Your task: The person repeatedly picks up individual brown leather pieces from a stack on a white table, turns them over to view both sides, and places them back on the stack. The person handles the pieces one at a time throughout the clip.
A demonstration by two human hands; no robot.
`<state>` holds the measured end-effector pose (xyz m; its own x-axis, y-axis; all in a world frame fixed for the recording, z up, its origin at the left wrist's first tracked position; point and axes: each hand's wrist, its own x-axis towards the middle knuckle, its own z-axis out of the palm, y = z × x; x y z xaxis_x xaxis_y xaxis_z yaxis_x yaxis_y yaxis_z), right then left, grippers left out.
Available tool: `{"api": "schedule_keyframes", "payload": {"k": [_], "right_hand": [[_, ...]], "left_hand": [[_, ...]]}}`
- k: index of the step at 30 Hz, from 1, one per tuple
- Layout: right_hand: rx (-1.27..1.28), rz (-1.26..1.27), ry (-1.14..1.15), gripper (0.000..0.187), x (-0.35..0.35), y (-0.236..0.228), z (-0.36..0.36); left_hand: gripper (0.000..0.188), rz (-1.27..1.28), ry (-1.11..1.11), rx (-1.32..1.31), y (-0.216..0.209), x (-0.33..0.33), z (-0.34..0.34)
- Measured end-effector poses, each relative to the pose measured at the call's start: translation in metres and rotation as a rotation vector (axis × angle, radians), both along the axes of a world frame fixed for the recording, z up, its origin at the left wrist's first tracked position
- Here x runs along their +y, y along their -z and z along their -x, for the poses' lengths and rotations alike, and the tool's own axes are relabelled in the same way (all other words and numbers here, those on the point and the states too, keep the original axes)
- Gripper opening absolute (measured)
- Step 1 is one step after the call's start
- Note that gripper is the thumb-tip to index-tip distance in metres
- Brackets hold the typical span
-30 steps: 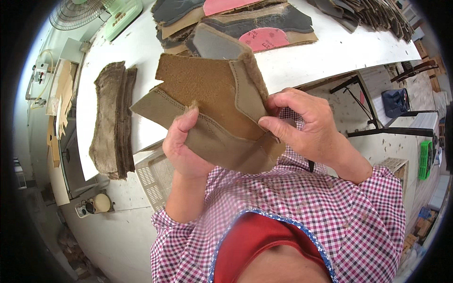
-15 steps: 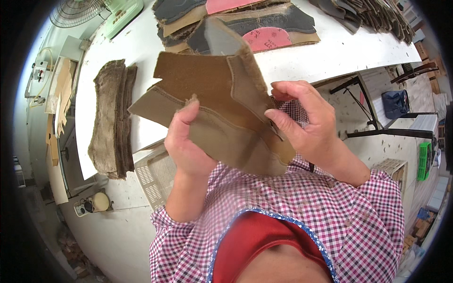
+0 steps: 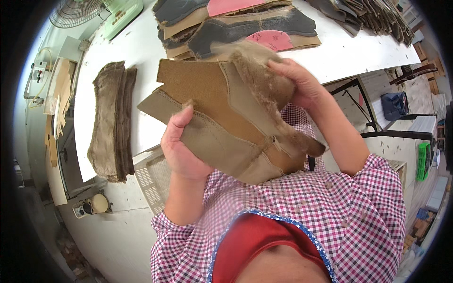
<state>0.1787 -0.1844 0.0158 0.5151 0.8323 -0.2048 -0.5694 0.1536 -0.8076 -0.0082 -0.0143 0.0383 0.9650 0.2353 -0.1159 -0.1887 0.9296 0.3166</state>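
Observation:
Between my hands, above the table's near edge, is a boot upper [image 3: 207, 87] of tan and taupe pieces joined by stitched seams. Its right edge is turned over and shows brown fur lining [image 3: 262, 89]. My left hand [image 3: 181, 151] grips it from the lower left, thumb on the top face and the other fingers hidden underneath. At the upper right, my right hand [image 3: 304, 85] is closed on the furry edge, partly covering it. A small slit shows near the lower right of the upper.
The white table [image 3: 151, 45] carries a stack of furry brown pieces [image 3: 108, 118] at left, grey fur-backed pieces [image 3: 245, 30] with pink patches at the far side, and another pile [image 3: 373, 21] at far right. A perforated crate [image 3: 158, 181] stands below; a fan [image 3: 78, 12] is at upper left.
My right hand has moved up and away along the right edge, and more of the furry lining is turned toward me. The left hand keeps its hold, and the upper has shifted slightly right.

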Motion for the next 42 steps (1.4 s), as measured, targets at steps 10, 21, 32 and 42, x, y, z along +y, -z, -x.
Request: {"api": "schedule_keyframes", "payload": {"k": [10, 21, 32, 42], "right_hand": [[-0.626, 0.199, 0.166, 0.026, 0.007, 0.01, 0.004], [-0.904, 0.383, 0.277, 0.03, 0.018, 0.039, 0.005], [-1.505, 0.333, 0.478, 0.024, -0.02, -0.021, 0.084], [-1.175, 0.292, 0.286, 0.021, -0.026, -0.037, 0.081]], "left_hand": [[0.034, 0.018, 0.062, 0.017, 0.019, -0.012, -0.003], [0.038, 0.086, 0.081, 0.049, 0.014, -0.015, -0.01], [0.042, 0.046, -0.011, 0.079, 0.006, -0.017, -0.006], [0.044, 0.03, 0.011, -0.02, 0.004, -0.02, 0.0]]}}
